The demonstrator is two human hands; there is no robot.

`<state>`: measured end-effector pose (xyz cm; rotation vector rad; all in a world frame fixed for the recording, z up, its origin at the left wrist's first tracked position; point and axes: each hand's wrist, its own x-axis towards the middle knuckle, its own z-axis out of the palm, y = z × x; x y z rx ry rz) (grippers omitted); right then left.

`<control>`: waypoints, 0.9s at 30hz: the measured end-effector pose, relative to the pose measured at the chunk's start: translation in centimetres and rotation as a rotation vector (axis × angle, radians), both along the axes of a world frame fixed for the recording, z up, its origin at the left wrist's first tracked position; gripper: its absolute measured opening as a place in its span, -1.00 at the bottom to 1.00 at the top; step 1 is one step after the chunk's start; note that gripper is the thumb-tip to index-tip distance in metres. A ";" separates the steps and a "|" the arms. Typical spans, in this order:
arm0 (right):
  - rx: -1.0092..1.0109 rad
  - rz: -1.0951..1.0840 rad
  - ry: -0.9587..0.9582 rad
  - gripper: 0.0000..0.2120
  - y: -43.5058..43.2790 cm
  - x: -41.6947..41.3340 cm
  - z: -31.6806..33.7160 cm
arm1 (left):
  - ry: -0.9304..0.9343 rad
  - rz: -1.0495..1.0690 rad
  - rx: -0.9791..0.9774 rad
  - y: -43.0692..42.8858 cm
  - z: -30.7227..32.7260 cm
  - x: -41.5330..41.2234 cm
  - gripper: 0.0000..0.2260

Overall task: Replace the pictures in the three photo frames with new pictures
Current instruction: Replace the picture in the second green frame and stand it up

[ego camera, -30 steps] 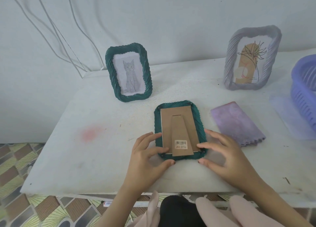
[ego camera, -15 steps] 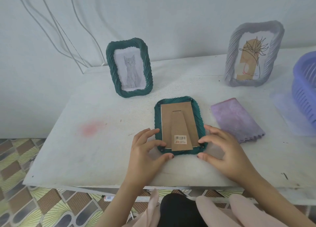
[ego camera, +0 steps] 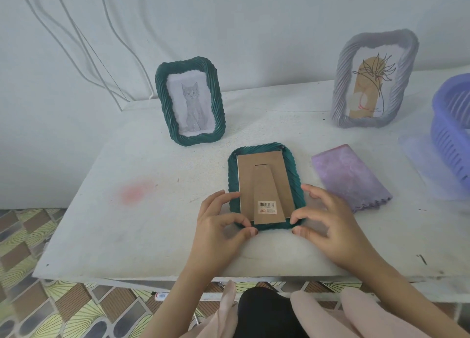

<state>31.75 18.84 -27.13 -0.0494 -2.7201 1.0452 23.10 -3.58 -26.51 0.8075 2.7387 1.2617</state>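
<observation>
Left hand [ego camera: 223,220], right hand [ego camera: 328,223] pinching near corners of face-down frame [ego camera: 264,182] | cloth [ego camera: 348,177] just right of grip | cat frame [ego camera: 189,101] beyond, upright

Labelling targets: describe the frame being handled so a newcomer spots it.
On the white table, near its front edge, a green frame lies face down. Unlike the two upright frames behind, it shows a brown cardboard back with a barcode sticker.

face-down frame [ego camera: 264,174], left hand [ego camera: 216,227], right hand [ego camera: 330,225] gripping
</observation>
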 end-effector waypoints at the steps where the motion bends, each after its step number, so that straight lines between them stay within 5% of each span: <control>1: -0.002 0.001 -0.004 -0.80 0.0 0.0 0.0 | 0.001 -0.001 0.002 0.0 0.0 0.0 -0.86; 6: -0.011 -0.010 -0.015 -0.84 -0.3 0.0 0.6 | -0.035 -0.013 0.055 0.0 0.5 0.0 -0.86; 12: -0.060 -0.042 0.033 -0.66 -0.8 -0.8 1.9 | -0.063 0.075 0.085 0.7 1.3 -0.1 -0.83; 18: -0.027 -0.116 -0.002 -0.51 -1.1 -3.0 2.1 | -0.100 0.036 -0.067 1.8 1.7 -1.0 -0.20; 27: -0.128 -0.151 0.010 -0.49 -1.6 -3.9 1.9 | -0.175 -0.007 -0.066 2.1 1.4 -0.9 -0.16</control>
